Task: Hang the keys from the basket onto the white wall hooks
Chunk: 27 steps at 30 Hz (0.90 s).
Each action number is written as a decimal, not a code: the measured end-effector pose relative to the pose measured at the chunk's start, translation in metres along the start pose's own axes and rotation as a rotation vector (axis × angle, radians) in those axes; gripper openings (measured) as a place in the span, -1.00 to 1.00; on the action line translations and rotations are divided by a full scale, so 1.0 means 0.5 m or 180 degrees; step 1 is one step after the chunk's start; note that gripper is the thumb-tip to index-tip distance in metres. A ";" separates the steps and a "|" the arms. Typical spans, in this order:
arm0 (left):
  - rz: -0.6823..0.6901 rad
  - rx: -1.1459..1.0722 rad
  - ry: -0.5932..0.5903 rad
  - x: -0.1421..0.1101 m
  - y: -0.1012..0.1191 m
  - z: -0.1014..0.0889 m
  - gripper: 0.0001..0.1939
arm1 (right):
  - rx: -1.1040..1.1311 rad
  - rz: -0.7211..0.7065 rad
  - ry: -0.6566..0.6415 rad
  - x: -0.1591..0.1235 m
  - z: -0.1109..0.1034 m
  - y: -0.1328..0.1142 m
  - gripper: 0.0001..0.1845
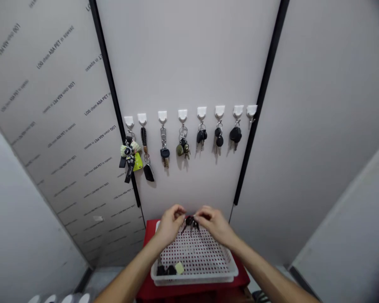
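Observation:
Between my two hands, over the back part of a white perforated basket [196, 277], hangs a bunch of dark keys [191, 223]. My left hand [172, 223] pinches it from the left side, fingers bent and close together. From the right, my right hand [214, 223] pinches the same bunch with thumb and fingers. The exact grip points are small and partly hidden by the fingers. In the basket's front left corner lie more black keys [166, 270] with a pale yellow tag [179, 267].
A row of white hooks [182, 114] on the wall holds several key sets, including a bow keychain [129, 151], a black fob [148, 172] and black car keys [235, 134]. The rightmost hook [252, 111] carries no bulky key set. The basket rests on a red surface [150, 229].

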<state>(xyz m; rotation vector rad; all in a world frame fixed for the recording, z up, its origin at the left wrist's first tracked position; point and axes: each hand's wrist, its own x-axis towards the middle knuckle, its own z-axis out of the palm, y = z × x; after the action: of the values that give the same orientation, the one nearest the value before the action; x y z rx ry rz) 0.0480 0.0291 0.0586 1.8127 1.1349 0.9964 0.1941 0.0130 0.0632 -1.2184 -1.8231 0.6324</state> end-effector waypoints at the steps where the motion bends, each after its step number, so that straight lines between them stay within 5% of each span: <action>1: 0.0196 0.0188 0.0040 0.008 0.026 -0.001 -0.89 | 0.0139 0.0136 0.0079 0.012 -0.024 -0.011 -0.85; 7: 0.1561 0.1027 -0.0094 0.073 0.211 0.021 -0.75 | 0.0729 0.0276 0.1171 0.094 -0.185 -0.084 -0.83; 15: 0.1891 0.1597 0.0077 0.201 0.392 0.065 -0.68 | 0.1006 -0.0072 0.2339 0.184 -0.370 -0.147 -0.87; 20: 0.1953 0.1766 0.0018 0.233 0.430 0.101 -0.69 | 0.0899 0.0137 0.2624 0.211 -0.414 -0.142 -0.91; 27: 0.1917 0.1804 -0.0013 0.239 0.403 0.111 -0.67 | 0.0428 0.0403 0.2661 0.226 -0.427 -0.110 -0.87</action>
<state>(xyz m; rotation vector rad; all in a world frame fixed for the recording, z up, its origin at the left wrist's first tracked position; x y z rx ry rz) 0.2009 0.0660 0.2410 2.7152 0.9380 1.0575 0.3279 0.0859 0.2584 -1.2549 -0.9968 0.2357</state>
